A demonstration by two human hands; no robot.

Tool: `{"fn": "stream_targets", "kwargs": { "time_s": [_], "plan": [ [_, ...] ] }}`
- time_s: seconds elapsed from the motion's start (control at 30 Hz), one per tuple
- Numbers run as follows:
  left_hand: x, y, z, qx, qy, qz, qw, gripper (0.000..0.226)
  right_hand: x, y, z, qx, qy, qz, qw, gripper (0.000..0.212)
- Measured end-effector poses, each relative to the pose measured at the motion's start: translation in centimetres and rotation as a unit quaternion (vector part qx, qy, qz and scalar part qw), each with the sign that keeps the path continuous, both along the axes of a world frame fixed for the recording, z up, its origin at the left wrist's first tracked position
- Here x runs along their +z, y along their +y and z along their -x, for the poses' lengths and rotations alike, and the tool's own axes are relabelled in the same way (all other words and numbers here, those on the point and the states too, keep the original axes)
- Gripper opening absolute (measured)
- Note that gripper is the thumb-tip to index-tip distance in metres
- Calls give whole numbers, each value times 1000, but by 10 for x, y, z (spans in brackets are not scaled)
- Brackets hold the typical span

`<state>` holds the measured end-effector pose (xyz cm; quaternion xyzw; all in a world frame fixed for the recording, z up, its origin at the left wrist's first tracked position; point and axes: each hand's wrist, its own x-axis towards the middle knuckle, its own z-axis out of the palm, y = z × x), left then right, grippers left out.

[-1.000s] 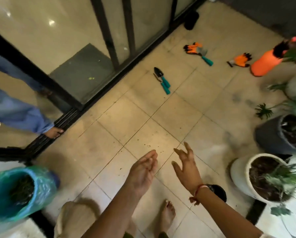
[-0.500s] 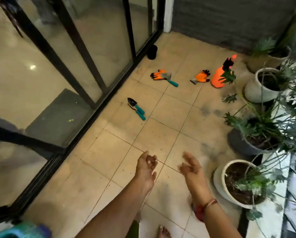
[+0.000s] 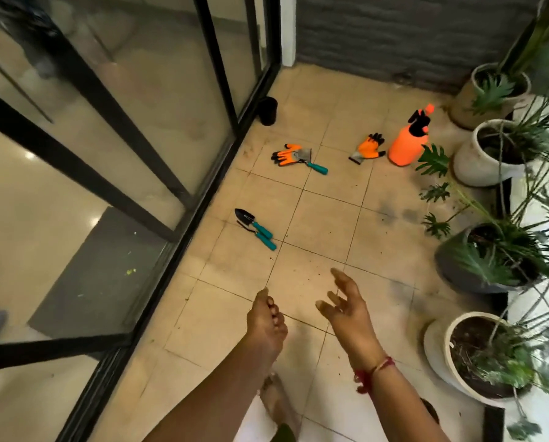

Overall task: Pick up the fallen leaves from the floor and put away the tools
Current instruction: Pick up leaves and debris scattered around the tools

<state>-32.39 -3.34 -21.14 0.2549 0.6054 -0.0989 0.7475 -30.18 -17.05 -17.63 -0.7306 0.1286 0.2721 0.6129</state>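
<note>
Hands hang over the beige tiled floor, both empty. The left hand shows its back, fingers drawn together and loosely bent. The right hand has its fingers spread and relaxed, and a red thread circles its wrist. Small dark specks of plant debris dot the tiles just ahead of the fingertips.

Farther on, a black trowel and a second teal-handled tool lie side by side near the glass door's black frame. Beyond them an orange glove lies with a third teal-handled tool resting across its cuff. Well apart to the right lies another orange glove, just beside an upright orange spray bottle. Potted plants line the right edge. A bare foot shows below the left forearm.
</note>
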Motion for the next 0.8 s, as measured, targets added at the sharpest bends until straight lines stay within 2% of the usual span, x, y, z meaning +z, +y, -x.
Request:
{"fn": "stream_targets", "kwargs": {
  "time_s": [0.13,0.3,0.53,0.8],
  "plan": [
    [3,24,-20,-23,-10,18,1000,33,3,18,-7,-14,4,-30,999,20],
    [-7,43,-37,-14,-26,30,999,25,-12,12,-16,-74,65,-33,995,19],
    [-13,48,-88,-20,-4,-6,1000,17,-25,-17,-72,-193,115,-30,974,18],
    [5,21,-169,-57,14,2,998,18,-4,-26,-134,-235,96,-43,966,18]
  ]
}}
